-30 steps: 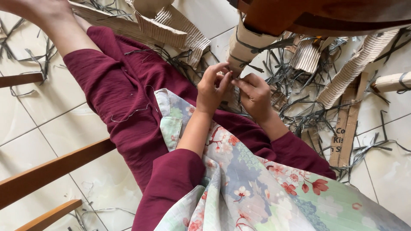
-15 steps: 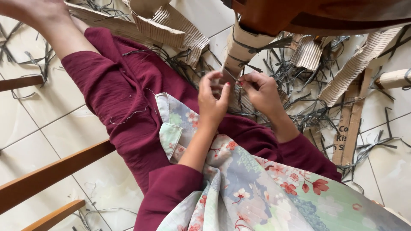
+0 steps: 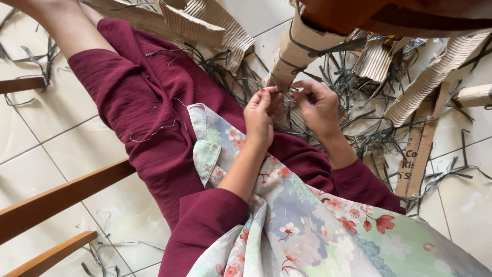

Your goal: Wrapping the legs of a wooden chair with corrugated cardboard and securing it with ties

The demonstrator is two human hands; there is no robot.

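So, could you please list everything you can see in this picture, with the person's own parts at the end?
cardboard-wrapped leg: one, tan, bound with grey strips, top centre, just above the hands
corrugated cardboard pieces: several, tan, lying on the floor along the top and right
grey strips: many, dark grey, scattered over the floor around the cardboard
wooden furniture: one, reddish brown, top right
wooden rails: a few, brown, left edge
tiled floor: pale cream, underneath everything
maroon trousers: one pair, on the person's legs
floral cloth: one, pale with red flowers, over the lap
left hand: fingertips pinching a thin strip at the leg
right hand: fingers pinching at the same spot
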